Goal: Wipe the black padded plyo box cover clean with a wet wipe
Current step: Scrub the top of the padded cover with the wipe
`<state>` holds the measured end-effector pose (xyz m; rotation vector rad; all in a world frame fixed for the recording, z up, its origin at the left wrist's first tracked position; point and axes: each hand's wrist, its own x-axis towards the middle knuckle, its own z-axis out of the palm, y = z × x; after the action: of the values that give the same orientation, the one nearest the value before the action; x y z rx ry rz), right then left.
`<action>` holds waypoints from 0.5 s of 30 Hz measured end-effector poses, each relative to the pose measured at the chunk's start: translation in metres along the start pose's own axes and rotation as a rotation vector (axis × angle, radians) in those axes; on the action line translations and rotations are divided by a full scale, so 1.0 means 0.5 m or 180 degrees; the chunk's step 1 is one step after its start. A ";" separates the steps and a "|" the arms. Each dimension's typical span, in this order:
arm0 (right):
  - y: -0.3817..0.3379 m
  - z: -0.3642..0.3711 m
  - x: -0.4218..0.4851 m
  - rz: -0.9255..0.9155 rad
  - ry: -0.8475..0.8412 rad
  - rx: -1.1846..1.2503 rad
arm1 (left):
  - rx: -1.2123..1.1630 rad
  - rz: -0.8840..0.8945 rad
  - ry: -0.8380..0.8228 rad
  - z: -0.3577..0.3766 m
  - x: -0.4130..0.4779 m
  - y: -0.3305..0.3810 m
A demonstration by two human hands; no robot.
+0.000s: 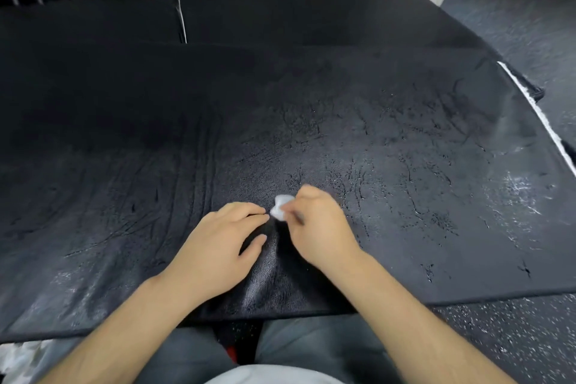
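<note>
head | your right hand pinches wet wipe on black cover, lower centre | your left hand flat, fingers relaxed

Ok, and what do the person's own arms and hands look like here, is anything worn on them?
The left hand and right hand are bare: no gloves, rings or watch show. The forearms are uncovered down to the frame edge, so no sleeves appear. The right hand is slightly blurred, so fine detail there is unclear. Below the arms are grey trousers and a strip of white top.
</note>
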<state>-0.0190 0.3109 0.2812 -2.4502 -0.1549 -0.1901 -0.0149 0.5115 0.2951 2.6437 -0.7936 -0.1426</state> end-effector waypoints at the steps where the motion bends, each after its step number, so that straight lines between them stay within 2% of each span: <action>1: -0.010 0.000 -0.019 -0.0164 -0.0163 -0.0084 | -0.0028 -0.0007 0.0009 0.000 0.000 -0.001; 2: -0.014 -0.006 -0.030 -0.0265 -0.0294 -0.0129 | -0.0045 -0.0019 0.0009 -0.001 -0.001 -0.003; 4: 0.005 -0.023 -0.001 -0.0239 -0.0201 -0.0217 | -0.0019 -0.0040 0.0021 0.000 0.001 -0.006; 6: 0.042 -0.032 0.059 0.0018 0.0170 -0.0482 | 0.0004 -0.0054 0.0061 0.000 0.007 0.000; 8: 0.049 -0.030 0.085 0.0321 0.0246 -0.0553 | 0.0013 -0.0085 0.0099 -0.001 0.012 0.005; 10: 0.023 -0.014 0.061 0.0178 0.0101 -0.0490 | 0.0005 -0.0093 0.0113 -0.002 0.017 0.005; 12: 0.000 -0.012 0.029 -0.0096 -0.0306 -0.0318 | 0.0010 -0.0144 0.0137 -0.002 0.023 -0.004; 14: 0.020 -0.024 0.065 0.0017 -0.0367 -0.0224 | 0.0069 -0.0227 0.0308 -0.007 0.042 -0.017; 15: 0.040 -0.029 0.097 0.0168 -0.0233 -0.0233 | 0.0124 -0.0280 0.0349 -0.009 0.055 -0.025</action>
<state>0.0305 0.2893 0.2889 -2.5324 -0.1169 -0.0844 0.0152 0.5074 0.2949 2.6979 -0.6510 -0.0051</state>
